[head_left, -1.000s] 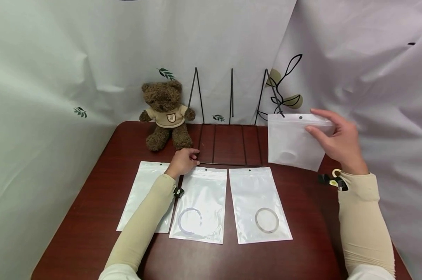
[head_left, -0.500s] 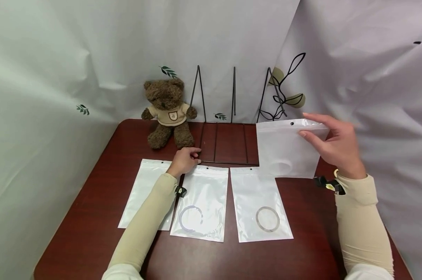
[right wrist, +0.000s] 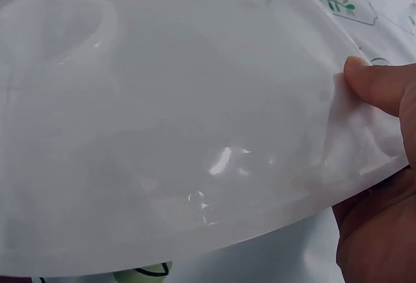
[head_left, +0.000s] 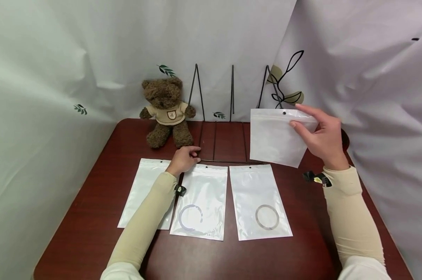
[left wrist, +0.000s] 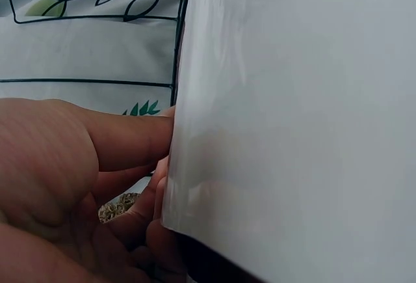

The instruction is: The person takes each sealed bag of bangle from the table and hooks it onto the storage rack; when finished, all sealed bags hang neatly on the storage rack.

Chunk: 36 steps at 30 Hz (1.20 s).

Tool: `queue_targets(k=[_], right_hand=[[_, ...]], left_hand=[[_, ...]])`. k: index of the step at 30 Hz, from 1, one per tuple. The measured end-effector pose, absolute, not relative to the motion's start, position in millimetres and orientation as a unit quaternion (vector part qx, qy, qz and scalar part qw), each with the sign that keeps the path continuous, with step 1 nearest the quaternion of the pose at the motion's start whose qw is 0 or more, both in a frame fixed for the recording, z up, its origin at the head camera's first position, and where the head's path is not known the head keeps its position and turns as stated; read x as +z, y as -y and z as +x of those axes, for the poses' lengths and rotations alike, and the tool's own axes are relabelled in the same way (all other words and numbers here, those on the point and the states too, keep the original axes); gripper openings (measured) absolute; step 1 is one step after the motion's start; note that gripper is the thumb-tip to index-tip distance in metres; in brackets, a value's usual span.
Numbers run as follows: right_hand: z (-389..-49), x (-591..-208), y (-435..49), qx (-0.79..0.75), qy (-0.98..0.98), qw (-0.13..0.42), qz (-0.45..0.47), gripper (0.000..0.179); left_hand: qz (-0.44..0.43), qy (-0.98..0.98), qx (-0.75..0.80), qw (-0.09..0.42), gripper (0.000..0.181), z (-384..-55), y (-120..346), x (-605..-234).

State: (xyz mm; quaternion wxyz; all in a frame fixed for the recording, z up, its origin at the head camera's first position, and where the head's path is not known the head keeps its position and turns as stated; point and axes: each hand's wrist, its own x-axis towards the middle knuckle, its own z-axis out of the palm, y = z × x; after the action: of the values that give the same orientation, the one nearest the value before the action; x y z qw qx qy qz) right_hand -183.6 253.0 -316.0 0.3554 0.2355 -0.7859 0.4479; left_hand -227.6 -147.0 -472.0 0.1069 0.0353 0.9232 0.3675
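My right hand [head_left: 324, 136] pinches a white zip bag [head_left: 274, 136] near its top right corner, between thumb and fingers. The bag hangs in front of the right side of a black wire rack [head_left: 215, 142]. One sloping rack prong ends at the bag's top edge, near its punched hole; whether they touch I cannot tell. At the rack's front left corner, my left hand [head_left: 184, 159] grips the wire with thumb and curled fingers. Three more white zip bags lie flat: a left one [head_left: 146, 182], a middle one [head_left: 207, 194] and a right one [head_left: 251, 190].
A brown teddy bear [head_left: 165, 112] in a beige shirt sits left of the rack, on the dark red table [head_left: 267, 256]. Pale cloth [head_left: 120, 46] with leaf prints hangs behind. Faint rings show through the middle and right flat bags.
My right hand has moved left with the zip bag, dipping and then rising towards the rack's right prong. The left hand has stayed on the rack corner.
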Motion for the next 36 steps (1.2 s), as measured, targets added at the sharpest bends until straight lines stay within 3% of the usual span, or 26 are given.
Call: queue_targets(k=[14, 23, 36], right_hand=[[-220.5, -331.5, -256.0, 0.47, 0.786, 0.347, 0.204, 0.049], [-226.8, -312.9, -233.2, 0.469, 0.804, 0.331, 0.156, 0.039], [-268.9, -304.9, -221.2, 0.465, 0.817, 0.322, 0.116, 0.037]], left_hand=[[0.026, -0.919, 0.376, 0.115, 0.046, -228.5, 145.5, -470.3], [0.016, -0.917, 0.381, 0.121, 0.045, -226.7, 144.5, -471.2], [0.018, -0.917, 0.379, 0.121, 0.046, -229.5, 146.2, -473.6]])
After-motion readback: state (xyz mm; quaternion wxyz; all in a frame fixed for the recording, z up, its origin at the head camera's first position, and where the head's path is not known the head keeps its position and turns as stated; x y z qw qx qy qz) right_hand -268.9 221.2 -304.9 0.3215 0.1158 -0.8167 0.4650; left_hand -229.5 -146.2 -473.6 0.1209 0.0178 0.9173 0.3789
